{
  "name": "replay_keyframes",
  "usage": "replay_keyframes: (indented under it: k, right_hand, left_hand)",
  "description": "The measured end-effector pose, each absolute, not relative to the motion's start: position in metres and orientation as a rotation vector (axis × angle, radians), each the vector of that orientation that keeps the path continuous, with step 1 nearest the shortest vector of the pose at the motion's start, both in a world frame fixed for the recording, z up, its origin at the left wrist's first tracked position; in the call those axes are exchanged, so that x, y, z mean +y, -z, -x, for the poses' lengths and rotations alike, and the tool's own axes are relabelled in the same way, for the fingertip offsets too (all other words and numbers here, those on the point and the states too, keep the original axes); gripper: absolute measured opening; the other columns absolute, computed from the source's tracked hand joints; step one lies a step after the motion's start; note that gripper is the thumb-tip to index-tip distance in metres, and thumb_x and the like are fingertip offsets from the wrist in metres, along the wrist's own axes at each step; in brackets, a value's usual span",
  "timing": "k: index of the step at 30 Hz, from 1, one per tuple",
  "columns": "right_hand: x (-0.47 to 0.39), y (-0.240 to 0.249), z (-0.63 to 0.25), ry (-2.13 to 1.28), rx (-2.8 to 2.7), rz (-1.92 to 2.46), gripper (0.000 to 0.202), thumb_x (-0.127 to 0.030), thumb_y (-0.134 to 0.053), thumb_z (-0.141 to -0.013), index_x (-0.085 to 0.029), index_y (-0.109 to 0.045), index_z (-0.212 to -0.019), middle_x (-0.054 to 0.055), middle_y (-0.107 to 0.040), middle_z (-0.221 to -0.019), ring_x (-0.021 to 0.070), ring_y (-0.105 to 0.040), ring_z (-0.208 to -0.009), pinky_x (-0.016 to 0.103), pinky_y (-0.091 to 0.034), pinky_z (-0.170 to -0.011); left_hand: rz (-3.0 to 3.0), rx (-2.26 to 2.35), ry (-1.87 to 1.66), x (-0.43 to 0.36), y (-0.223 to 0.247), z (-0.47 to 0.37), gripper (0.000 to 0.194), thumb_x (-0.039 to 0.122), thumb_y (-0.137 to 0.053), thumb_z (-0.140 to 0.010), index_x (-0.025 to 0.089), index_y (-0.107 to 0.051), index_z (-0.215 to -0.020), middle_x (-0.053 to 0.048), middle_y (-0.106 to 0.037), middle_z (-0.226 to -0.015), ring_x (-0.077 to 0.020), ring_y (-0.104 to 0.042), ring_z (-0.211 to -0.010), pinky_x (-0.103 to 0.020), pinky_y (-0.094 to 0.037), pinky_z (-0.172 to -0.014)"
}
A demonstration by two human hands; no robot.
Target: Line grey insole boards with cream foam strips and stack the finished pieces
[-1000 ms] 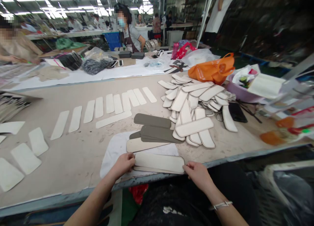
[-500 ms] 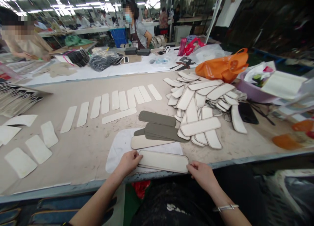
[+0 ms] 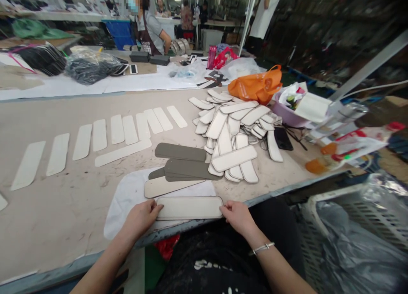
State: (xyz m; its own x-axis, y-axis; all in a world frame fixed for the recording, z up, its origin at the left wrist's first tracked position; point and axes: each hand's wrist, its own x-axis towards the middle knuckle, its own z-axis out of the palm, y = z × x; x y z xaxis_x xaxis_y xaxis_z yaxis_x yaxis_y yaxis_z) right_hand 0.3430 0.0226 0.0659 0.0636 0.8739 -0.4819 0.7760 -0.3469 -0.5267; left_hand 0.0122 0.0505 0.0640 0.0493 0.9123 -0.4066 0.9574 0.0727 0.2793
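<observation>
A long cream panel (image 3: 189, 207) with rounded corners and a dark edge lies level between my two hands at the table's front edge. My left hand (image 3: 143, 216) pinches its left end, thumb on top. At the right end, my right hand (image 3: 237, 215) grips the corner between thumb and fingers. Beneath it spreads a white cloth (image 3: 119, 215). Just beyond are a loose cream strip (image 3: 168, 187) and several grey-green strips (image 3: 188, 169), partly overlapping. A heap of cream panels with dark edges (image 3: 234, 158) is piled to the right of these.
Thin cream pieces (image 3: 81, 141) lie in a row across the table (image 3: 79, 213). Behind the heap are an orange bag (image 3: 255, 87) and a purple basin (image 3: 287, 111). Bottles (image 3: 321, 164) stand at the right, above a plastic crate (image 3: 344, 200). A co-worker (image 3: 151, 30) stands across the table.
The view has swung to the right, so the table's things sit further left. Both hands keep hold of the cream panel, which now looks more level.
</observation>
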Motion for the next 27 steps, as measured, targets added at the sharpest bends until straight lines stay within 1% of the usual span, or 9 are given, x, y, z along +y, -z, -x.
replay_keyframes:
  k: [4, 8, 18, 23, 27]
  right_hand:
    - [0.0224, -0.0626, -0.3428, -1.063, -1.778, 2.214, 0.034, -0.041, -0.042, -0.083, -0.019, -0.061, -0.065, 0.001, -0.062, -0.056, 0.0134, -0.057, -0.056, 0.021, -0.036, -0.056]
    - [0.0242, -0.0626, -0.3417, -1.014, -1.833, 2.226, 0.034, -0.041, -0.042, -0.083, -0.019, -0.059, -0.063, 0.002, -0.062, -0.057, 0.0135, -0.056, -0.056, 0.022, -0.035, -0.056]
    - [0.0264, -0.0668, -0.3401, -1.008, -1.887, 2.258, 0.035, -0.042, -0.04, -0.083, -0.019, -0.057, -0.064, 0.003, -0.062, -0.06, 0.0137, -0.055, -0.057, 0.022, -0.034, -0.055]
    - [0.0248, -0.0658, -0.3397, -1.017, -1.91, 2.29, 0.036, -0.044, -0.04, -0.084, -0.019, -0.058, -0.066, 0.004, -0.062, -0.062, 0.0139, -0.055, -0.057, 0.023, -0.033, -0.054]
    - [0.0246, -0.0636, -0.3402, -1.013, -1.949, 2.267, 0.038, -0.045, -0.039, -0.085, -0.019, -0.056, -0.064, 0.004, -0.062, -0.062, 0.0145, -0.056, -0.057, 0.023, -0.032, -0.054]
  left_hand:
    - [-1.852, 1.88, 0.135, 0.0516, -0.0635, -0.0123, 0.032, 0.043, -0.038, -0.084, 0.02, -0.048, -0.064, -0.003, -0.059, -0.061, -0.0174, -0.055, -0.063, -0.025, -0.029, -0.057]
    - [-1.84, 1.891, 0.14, 0.0513, -0.0633, -0.0128, 0.032, 0.044, -0.04, -0.084, 0.02, -0.049, -0.064, -0.003, -0.059, -0.061, -0.0171, -0.055, -0.062, -0.025, -0.03, -0.057]
    - [-1.844, 1.931, 0.082, 0.0489, -0.063, -0.0137, 0.03, 0.042, -0.043, -0.082, 0.02, -0.05, -0.065, -0.003, -0.061, -0.062, -0.0168, -0.056, -0.063, -0.024, -0.031, -0.058]
    - [-1.777, 1.959, 0.059, 0.047, -0.065, -0.0125, 0.031, 0.045, -0.046, -0.08, 0.02, -0.052, -0.064, -0.003, -0.062, -0.063, -0.017, -0.057, -0.064, -0.024, -0.031, -0.058]
    - [-1.79, 1.959, 0.021, 0.0444, -0.0672, -0.0117, 0.032, 0.046, -0.045, -0.082, 0.019, -0.053, -0.066, -0.003, -0.063, -0.064, -0.0168, -0.057, -0.065, -0.025, -0.032, -0.058]
